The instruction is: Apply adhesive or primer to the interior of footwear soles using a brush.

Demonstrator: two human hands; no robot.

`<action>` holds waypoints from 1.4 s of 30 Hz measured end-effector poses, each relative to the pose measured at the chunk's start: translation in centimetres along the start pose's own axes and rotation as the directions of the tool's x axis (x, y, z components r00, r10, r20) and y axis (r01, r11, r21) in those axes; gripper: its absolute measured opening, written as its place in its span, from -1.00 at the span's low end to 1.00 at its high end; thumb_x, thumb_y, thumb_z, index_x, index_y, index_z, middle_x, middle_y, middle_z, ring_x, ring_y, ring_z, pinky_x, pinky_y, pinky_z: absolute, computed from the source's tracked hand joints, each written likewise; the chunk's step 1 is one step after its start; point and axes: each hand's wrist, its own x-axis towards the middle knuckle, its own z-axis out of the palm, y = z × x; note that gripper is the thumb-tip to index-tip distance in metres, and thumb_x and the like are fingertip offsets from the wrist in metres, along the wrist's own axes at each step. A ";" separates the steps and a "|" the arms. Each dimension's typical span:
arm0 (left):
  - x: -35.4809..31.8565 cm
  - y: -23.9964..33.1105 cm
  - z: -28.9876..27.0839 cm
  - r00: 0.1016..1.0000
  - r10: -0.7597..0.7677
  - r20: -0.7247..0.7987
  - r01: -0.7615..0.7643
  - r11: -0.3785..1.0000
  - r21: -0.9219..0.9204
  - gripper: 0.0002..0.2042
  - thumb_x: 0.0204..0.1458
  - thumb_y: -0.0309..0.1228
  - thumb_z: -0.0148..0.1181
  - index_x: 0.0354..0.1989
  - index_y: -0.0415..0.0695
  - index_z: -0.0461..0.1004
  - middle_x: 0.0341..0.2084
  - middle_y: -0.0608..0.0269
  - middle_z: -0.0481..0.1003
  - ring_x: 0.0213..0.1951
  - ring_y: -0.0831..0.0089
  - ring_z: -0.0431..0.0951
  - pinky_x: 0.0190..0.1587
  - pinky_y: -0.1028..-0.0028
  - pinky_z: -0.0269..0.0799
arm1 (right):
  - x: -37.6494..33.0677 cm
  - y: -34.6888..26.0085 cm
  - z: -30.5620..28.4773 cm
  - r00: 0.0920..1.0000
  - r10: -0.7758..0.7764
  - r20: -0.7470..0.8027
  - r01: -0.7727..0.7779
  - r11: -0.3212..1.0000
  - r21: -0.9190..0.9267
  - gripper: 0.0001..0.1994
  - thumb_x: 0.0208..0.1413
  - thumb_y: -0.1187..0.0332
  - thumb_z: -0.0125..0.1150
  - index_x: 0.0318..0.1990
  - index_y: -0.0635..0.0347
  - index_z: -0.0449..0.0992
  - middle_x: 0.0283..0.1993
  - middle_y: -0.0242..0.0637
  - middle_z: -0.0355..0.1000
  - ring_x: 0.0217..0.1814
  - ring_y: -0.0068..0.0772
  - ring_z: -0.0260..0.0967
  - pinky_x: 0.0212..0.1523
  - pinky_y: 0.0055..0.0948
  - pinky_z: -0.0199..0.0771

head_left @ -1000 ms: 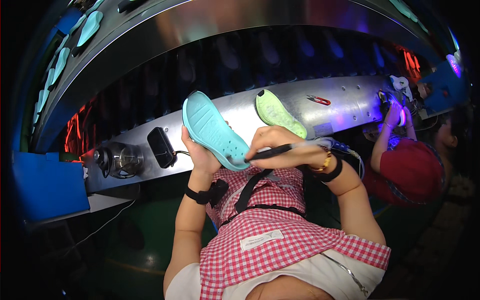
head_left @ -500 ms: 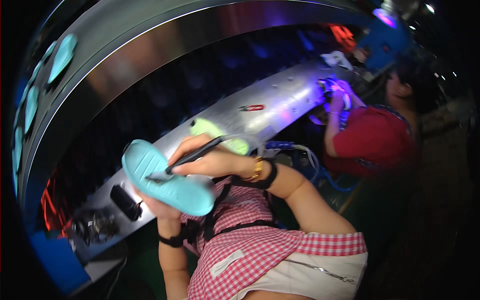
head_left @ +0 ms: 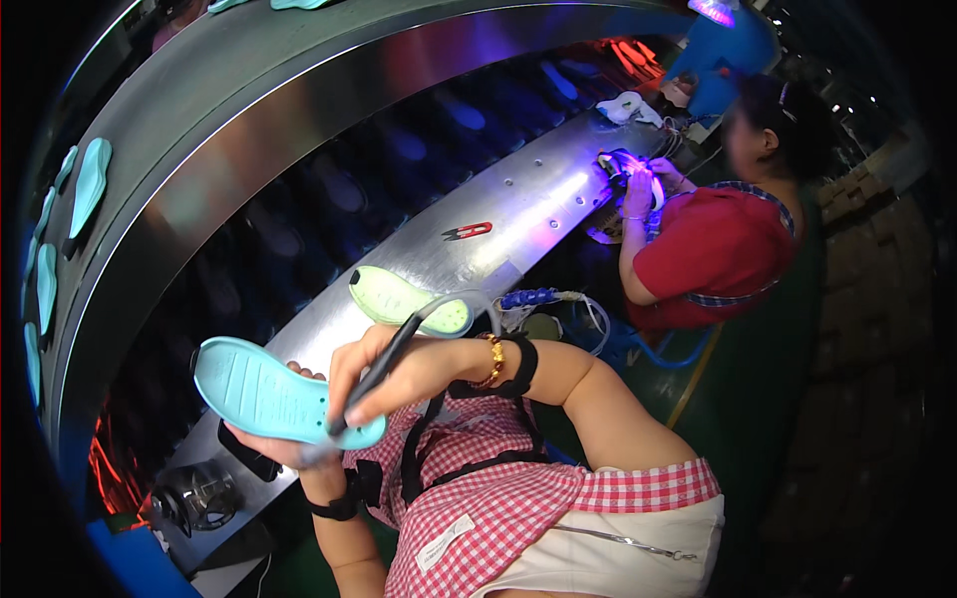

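My left hand [head_left: 264, 447] is closed round a light blue shoe sole [head_left: 261, 391] from beneath, its fingertips showing at the far edge. The sole is tilted, its grooved face up, with small dark holes toward its right end. In my right hand [head_left: 414, 377] is a slim black pen-shaped brush [head_left: 377, 371], a clear tube curving from its back end. Its blurred pale tip is at the sole's near edge, by the right end; whether it touches, I cannot tell. Just beyond my right hand, a pale green sole [head_left: 394, 299] lies on the metal bench [head_left: 528, 194].
Red-handled thread snips [head_left: 469, 231] lie on the bench. A glass pot [head_left: 206, 495] stands at the near left. Along the far left runs a curved conveyor belt [head_left: 150, 120] carrying blue soles. At right, a co-worker in red [head_left: 713, 244] handles something under purple light.
The brush tip has moved from the sole's grooved middle to its right end near the edge. The sole has come lower and left, and the whole view has shifted.
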 end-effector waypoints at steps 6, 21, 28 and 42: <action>-0.4 0.3 -0.2 0.999 0.000 -0.045 0.000 1.000 0.013 -0.26 -0.08 0.29 -0.48 0.02 -0.08 0.22 -0.39 0.01 0.44 -0.40 0.20 0.46 -0.29 0.30 0.41 | -0.1 0.5 0.2 0.999 -0.043 0.028 0.048 0.980 -0.194 -0.82 -0.23 0.46 0.26 -0.37 0.22 0.55 -0.37 -0.24 0.42 -0.29 -0.45 0.35 -0.22 -0.57 0.30; 0.2 2.1 0.6 0.981 0.195 0.016 -0.195 0.981 -0.003 -0.12 -0.16 0.38 -0.62 -0.07 -0.21 0.25 -0.37 -0.08 0.39 -0.41 0.18 0.44 -0.35 0.29 0.39 | -0.4 0.4 -0.5 0.990 -0.095 0.102 0.116 0.967 -0.226 -0.77 -0.23 0.59 0.25 -0.31 0.29 0.52 -0.25 -0.17 0.41 -0.18 -0.43 0.35 -0.14 -0.54 0.35; -0.5 2.9 1.7 0.986 0.155 -0.053 -0.159 0.984 -0.083 -0.18 -0.11 0.34 -0.50 0.11 -0.13 0.13 -0.13 -0.08 0.32 -0.18 0.11 0.39 -0.10 0.20 0.33 | -0.5 1.8 -0.1 0.990 0.067 -0.125 -0.039 0.976 0.215 -0.82 -0.13 0.59 0.17 -0.29 0.36 0.48 -0.19 -0.13 0.41 -0.17 -0.39 0.37 -0.06 -0.50 0.35; -1.1 3.2 -1.1 0.930 -0.363 0.058 0.364 0.931 0.003 -0.50 0.11 -0.11 -0.32 0.08 -0.27 0.13 -0.15 -0.17 0.35 -0.17 0.10 0.45 -0.14 0.18 0.42 | -0.3 -2.0 0.3 0.965 -0.009 0.264 0.095 0.943 -0.318 -0.79 -0.18 0.56 0.23 -0.30 0.33 0.49 -0.29 -0.15 0.47 -0.25 -0.36 0.44 -0.21 -0.50 0.43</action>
